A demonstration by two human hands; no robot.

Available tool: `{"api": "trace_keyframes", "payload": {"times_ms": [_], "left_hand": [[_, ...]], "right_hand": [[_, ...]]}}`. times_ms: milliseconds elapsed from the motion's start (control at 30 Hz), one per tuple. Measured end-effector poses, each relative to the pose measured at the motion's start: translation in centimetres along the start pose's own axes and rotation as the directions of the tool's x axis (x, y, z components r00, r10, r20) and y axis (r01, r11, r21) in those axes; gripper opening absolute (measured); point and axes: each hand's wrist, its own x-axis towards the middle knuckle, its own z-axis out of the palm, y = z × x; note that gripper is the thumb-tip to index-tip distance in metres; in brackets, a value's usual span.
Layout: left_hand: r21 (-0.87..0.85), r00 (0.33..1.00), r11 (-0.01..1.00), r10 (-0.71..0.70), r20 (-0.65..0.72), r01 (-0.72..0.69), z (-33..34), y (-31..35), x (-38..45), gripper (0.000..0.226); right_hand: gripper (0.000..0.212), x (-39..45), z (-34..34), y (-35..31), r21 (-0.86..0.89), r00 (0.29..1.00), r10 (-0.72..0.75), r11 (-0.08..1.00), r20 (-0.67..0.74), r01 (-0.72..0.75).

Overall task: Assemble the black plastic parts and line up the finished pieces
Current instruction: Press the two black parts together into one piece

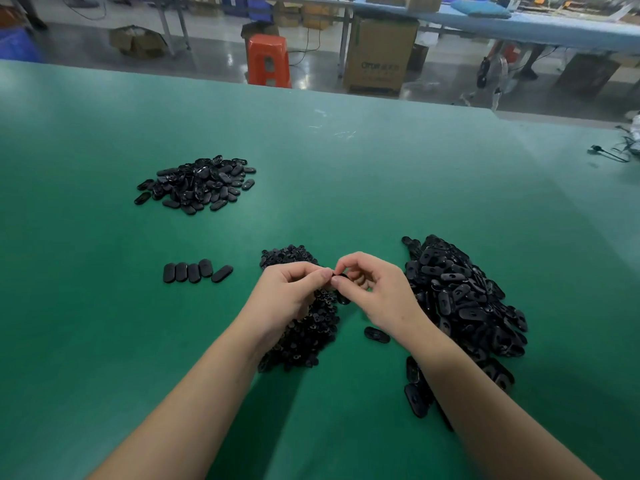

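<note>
Head view of a green work table (311, 161) that fills most of the frame, its far edge running from 9 o'clock up toward 2 o'clock. At centre, the left hand (291, 292) and right hand (375, 289) meet fingertip to fingertip, fingers curled, together pinching a small black plastic part (341, 277) held just above the table; how it is seated between the fingers cannot be told.

Beneath the left hand lies a heap of small black pieces (304, 327). At 3 o'clock of the hands, a larger heap of oval shells (464, 299), each with a slot, reaches down toward 5 o'clock under the right forearm. One lone oval shell (376, 335) lies on the table between the two heaps. At 9 o'clock, a row of five finished pieces (197, 271) lies side by side, the rightmost tilted. At 11 o'clock, well apart, sits a further heap of ovals (197, 183).

Beyond the table edge at 12 o'clock: a shiny grey floor, an orange plastic stool (268, 60), a brown cardboard carton (379, 53) and a long bench covered in blue (540, 27) toward 1 o'clock. At 3 o'clock, on the table's right edge, black cables (609, 152).
</note>
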Motion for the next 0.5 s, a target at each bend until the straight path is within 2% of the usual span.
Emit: {"api": "trace_keyframes", "payload": {"times_ms": [100, 200, 267, 367, 500], "left_hand": [[-0.083, 0.997, 0.994, -0.063, 0.053, 0.067, -0.2, 0.6, 0.3, 0.01], [-0.089, 0.989, 0.989, -0.11, 0.097, 0.119, -0.6, 1.0, 0.6, 0.023], [-0.108, 0.99, 0.986, -0.114, 0.087, 0.124, -0.7, 1.0, 0.7, 0.022], [-0.135, 0.994, 0.986, -0.096, 0.044, 0.101, -0.4, 0.9, 0.7, 0.018], [-0.117, 0.996, 0.991, -0.065, -0.058, 0.058, -0.1, 0.3, 0.5, 0.011]], "right_hand": [[0.02, -0.2, 0.3, 0.0, 0.036, 0.999, -0.013, 0.999, -0.037, 0.015], [0.017, -0.5, 0.4, 0.2, 0.02, 0.996, -0.056, 0.998, -0.063, 0.057], [0.019, -0.7, 0.6, 0.4, 0.03, 0.996, -0.045, 0.998, -0.075, 0.048], [0.027, -0.6, 1.0, 0.6, 0.128, 0.989, 0.087, 0.989, -0.122, -0.071], [0.018, -0.4, 1.3, 0.7, 0.389, 0.958, 0.239, 0.907, -0.161, -0.161]]}}
